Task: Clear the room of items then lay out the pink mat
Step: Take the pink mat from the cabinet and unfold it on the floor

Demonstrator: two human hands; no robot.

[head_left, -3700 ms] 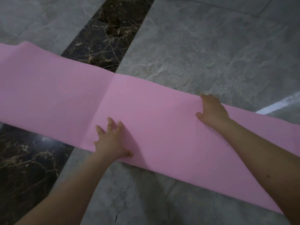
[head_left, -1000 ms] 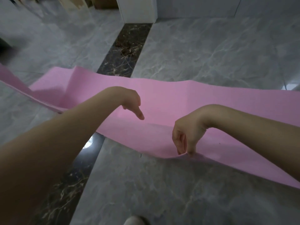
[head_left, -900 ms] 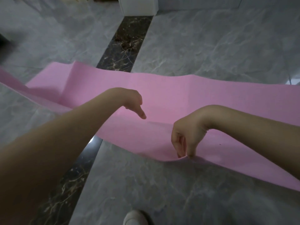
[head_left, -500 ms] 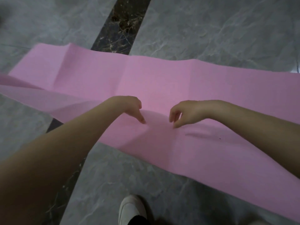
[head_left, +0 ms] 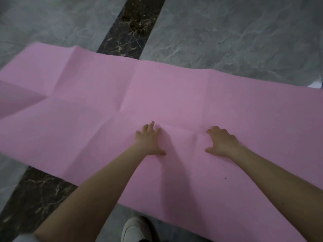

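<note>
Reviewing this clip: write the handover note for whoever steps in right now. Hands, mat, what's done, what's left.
Left hand: open, fingers spread, pressing flat on the pink mat.
Right hand: open, palm down on the mat beside it.
Mat: opened wide across the grey marble floor and its dark strip, fold creases showing; the far-left part looks raised, not flat.
Done: mat unfolded; no loose items in view.
Left: smooth out the creases and settle the left end. A white shoe stands at the near edge.

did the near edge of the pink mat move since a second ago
Yes. The pink mat was unfolded toward the person: its near edge now lies further down the dark marble strip, close to the shoe.
</note>
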